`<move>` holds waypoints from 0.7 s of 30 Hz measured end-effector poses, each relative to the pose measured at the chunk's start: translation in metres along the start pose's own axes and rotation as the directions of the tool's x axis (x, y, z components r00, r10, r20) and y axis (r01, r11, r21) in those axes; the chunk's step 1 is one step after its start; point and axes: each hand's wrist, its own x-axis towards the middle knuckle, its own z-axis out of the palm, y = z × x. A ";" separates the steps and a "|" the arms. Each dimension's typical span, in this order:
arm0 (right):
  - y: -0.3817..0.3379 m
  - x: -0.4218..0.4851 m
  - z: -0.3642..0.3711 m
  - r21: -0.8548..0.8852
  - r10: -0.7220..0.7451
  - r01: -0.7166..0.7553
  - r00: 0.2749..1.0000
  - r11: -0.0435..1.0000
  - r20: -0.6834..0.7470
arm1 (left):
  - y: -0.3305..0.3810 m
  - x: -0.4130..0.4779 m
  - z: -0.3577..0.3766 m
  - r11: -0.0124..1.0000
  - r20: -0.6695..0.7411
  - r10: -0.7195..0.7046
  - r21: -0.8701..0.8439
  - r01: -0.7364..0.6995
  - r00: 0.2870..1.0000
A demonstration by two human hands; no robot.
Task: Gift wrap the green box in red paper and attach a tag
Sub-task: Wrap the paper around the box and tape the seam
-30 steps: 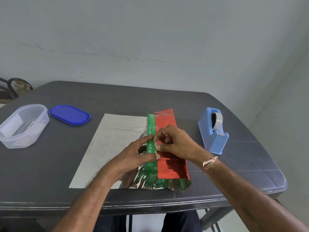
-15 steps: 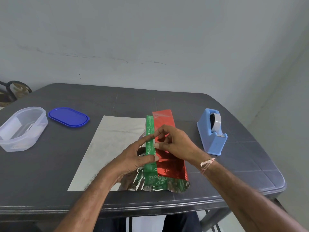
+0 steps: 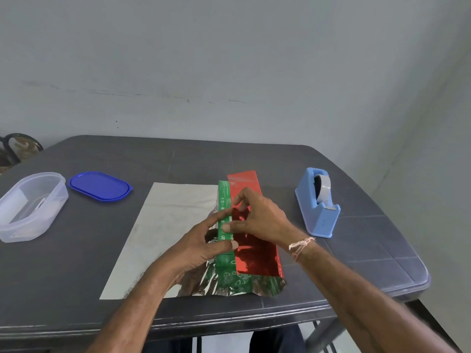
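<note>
The long green box (image 3: pixel 224 197) lies in the middle of the table on the wrapping paper, whose pale silver underside (image 3: pixel 170 225) spreads out to its left. The red paper (image 3: pixel 254 258) is folded over the box's right side and top, leaving a green strip bare along the left edge. My left hand (image 3: pixel 198 248) holds the box from the left, thumb and forefinger on the green strip. My right hand (image 3: pixel 260 220) comes from the right and pinches the red paper's edge against the box top with bent fingers and thumb.
A blue tape dispenser (image 3: pixel 318 207) stands to the right of the box. At the far left are a clear plastic tub (image 3: pixel 28 207) and its blue lid (image 3: pixel 99 186). The dark table's front edge (image 3: pixel 229 319) is close below the paper.
Both hands keep their places on the box and the paper edge. Only the view has shifted slightly.
</note>
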 end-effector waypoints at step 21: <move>0.026 -0.029 0.018 0.903 0.372 -0.297 0.912 0.311 0.172 | 0.008 -0.004 -0.003 0.997 -0.135 -0.018 -0.072 0.009 0.991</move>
